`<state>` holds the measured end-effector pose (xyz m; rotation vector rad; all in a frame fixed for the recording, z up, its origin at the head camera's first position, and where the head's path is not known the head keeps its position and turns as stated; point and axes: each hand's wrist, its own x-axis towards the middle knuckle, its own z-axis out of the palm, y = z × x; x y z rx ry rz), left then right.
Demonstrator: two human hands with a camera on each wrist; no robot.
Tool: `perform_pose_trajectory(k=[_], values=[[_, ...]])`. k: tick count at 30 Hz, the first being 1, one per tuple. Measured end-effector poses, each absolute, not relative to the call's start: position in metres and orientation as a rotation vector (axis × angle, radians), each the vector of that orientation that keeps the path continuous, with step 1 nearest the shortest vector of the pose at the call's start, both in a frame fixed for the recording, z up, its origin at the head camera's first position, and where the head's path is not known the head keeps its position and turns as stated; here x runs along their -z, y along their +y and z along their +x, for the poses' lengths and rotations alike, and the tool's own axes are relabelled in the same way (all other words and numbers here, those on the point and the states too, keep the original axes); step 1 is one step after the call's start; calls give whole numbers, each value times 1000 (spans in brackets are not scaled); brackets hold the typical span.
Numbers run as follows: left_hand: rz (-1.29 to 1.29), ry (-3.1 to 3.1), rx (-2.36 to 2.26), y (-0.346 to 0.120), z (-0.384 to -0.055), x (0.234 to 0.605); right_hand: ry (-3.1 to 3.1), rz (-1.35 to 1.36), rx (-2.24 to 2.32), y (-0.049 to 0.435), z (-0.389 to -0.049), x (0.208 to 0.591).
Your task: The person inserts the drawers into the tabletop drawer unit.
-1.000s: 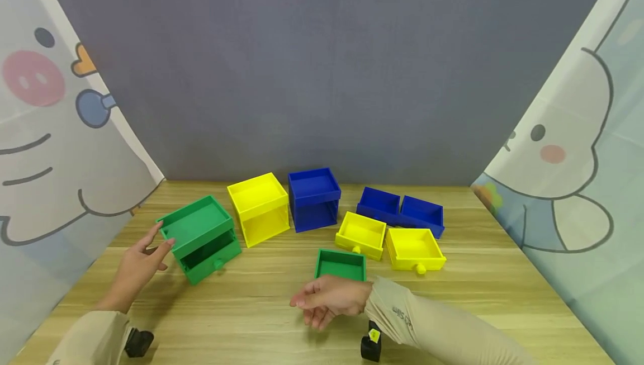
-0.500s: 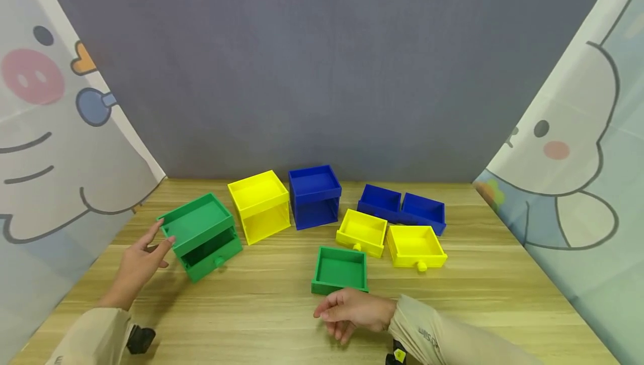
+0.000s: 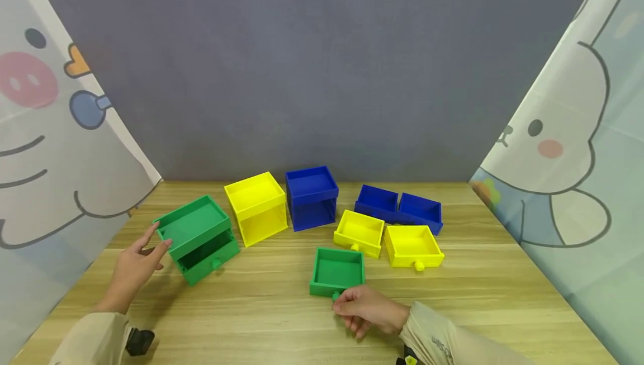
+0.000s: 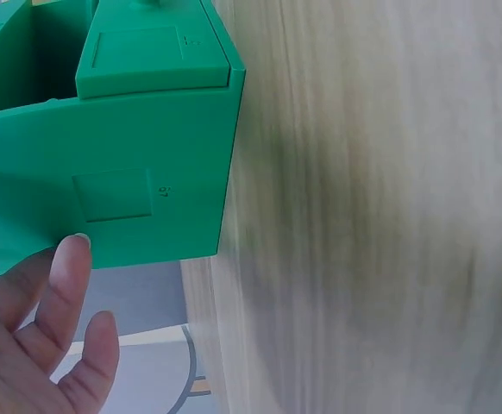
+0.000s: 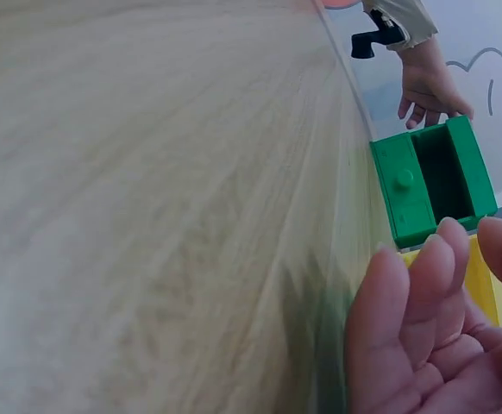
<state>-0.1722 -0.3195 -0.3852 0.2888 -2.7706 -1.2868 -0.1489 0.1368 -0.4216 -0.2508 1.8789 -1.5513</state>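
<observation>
My left hand (image 3: 133, 267) rests its extended fingers against the left side of a green cabinet (image 3: 193, 225). The left wrist view has a fingertip right at the side wall (image 4: 113, 198). A green drawer with a knob fills the cabinet's lower slot; the upper slot is vacant. A loose green drawer (image 3: 338, 270) sits on the table at centre, its round knob (image 3: 335, 295) facing me. My right hand (image 3: 369, 309) has its thumb and forefinger right at that knob, fingers loosely bent. In the right wrist view the right hand (image 5: 441, 328) shows a gap between thumb and fingers.
Behind stand a yellow cabinet (image 3: 256, 208) and a blue cabinet (image 3: 312, 197), both without drawers. Two yellow drawers (image 3: 412, 245) and two blue drawers (image 3: 420, 211) lie at the right on the wooden table (image 3: 241, 326). A grey cloth (image 3: 322, 74) rises behind.
My right hand has drawn back from over the loose green drawer, moved right, then come up to its knob, uncovering the drawer. The left hand has stayed at the green cabinet.
</observation>
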Motion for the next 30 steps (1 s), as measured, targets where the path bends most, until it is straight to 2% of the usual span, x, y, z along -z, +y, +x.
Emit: perform_pose_trajectory(k=[12, 20, 30], values=[[258, -2767, 1291, -318, -169, 384, 1905, -151, 1530, 144, -149, 425], [265, -2771, 1323, -317, -169, 384, 1665, -39, 1653, 145, -154, 433], [280, -2773, 1316, -317, -169, 383, 1367, -44, 1747, 139, -153, 435]])
